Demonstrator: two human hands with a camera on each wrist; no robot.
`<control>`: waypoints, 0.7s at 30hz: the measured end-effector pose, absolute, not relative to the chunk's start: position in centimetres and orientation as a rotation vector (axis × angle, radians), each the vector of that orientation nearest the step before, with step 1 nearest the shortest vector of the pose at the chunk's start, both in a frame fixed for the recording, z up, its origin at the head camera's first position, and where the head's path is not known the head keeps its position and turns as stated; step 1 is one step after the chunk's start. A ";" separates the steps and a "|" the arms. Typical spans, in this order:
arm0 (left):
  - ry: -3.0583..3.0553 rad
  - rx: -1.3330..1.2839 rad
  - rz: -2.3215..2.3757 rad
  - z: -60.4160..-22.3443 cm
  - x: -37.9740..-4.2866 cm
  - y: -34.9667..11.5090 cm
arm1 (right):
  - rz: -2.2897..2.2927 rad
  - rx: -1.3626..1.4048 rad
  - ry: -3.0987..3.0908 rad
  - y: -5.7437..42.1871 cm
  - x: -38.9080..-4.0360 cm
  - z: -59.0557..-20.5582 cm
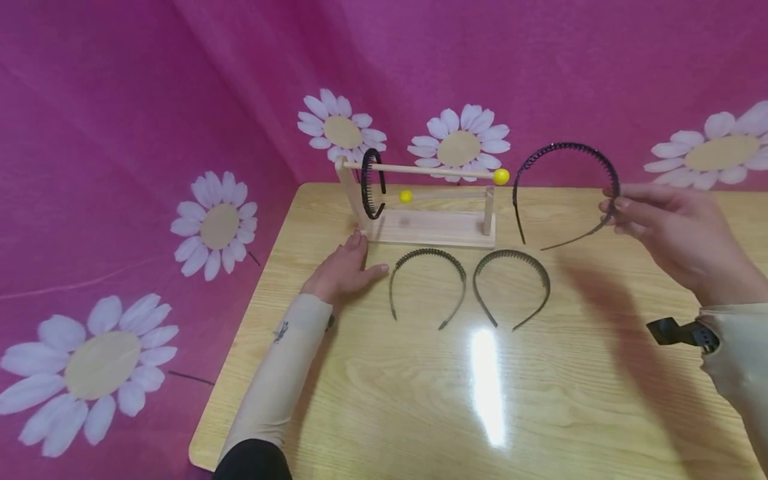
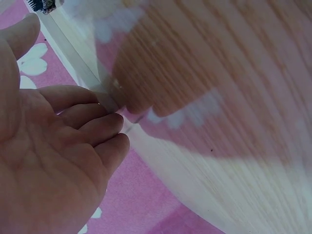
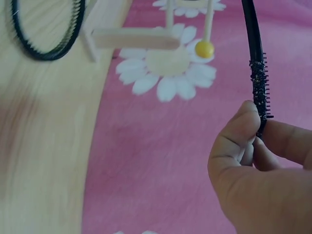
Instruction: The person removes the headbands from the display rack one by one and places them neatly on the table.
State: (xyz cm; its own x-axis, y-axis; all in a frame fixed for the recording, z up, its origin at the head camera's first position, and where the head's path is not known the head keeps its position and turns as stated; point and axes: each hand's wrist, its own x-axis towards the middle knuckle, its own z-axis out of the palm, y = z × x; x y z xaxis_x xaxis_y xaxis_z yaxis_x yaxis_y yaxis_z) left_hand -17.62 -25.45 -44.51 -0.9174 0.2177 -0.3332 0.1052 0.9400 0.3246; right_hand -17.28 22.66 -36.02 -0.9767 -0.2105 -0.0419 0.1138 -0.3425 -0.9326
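Observation:
Between thumb and fingers my right hand (image 1: 690, 230) pinches a black toothed headband (image 1: 567, 148) by one side, raised above the table at the right of the rack. Glittery bits and small teeth show on this headband (image 3: 260, 80) in the right wrist view. My left hand (image 1: 342, 270) rests with extended fingers at the left end of the wooden rack's base (image 1: 429, 230). Another black headband (image 1: 369, 183) hangs on the rack's upper rod (image 1: 432, 171), near the left post. Two more headbands, one on the left (image 1: 429, 253) and one on the right (image 1: 543, 277), lie in front of the rack.
The upper rod ends in a yellow ball (image 1: 501, 177); a lower rod carries another yellow ball (image 1: 406, 197). A pink cloth with white daisies (image 1: 459, 148) stands behind and left of the wooden table (image 1: 384, 400). Light glares off the tabletop.

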 end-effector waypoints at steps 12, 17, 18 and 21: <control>2.718 0.234 0.421 -44.3 -17.5 -25.5 | -2.095 0.005 1.995 26.1 -16.3 -38.4; 2.712 0.238 0.419 -44.2 -17.5 -25.4 | -2.112 0.011 1.925 27.3 -16.0 -39.6; 2.713 0.238 0.418 -44.2 -17.6 -25.4 | -2.120 0.013 1.909 27.6 -15.9 -39.8; 2.714 0.240 0.414 -44.3 -17.6 -25.4 | -2.053 0.036 1.970 28.3 -15.9 -40.6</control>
State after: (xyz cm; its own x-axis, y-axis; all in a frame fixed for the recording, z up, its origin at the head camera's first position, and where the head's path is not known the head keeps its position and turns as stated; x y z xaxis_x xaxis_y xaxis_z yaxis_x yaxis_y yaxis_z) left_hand -17.63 -25.39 -44.28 -0.9120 0.2218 -0.3451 0.1088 0.9419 0.3178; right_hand -15.89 28.29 -40.56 -0.9560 -0.1939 -0.2201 0.2279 -0.0187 -0.9735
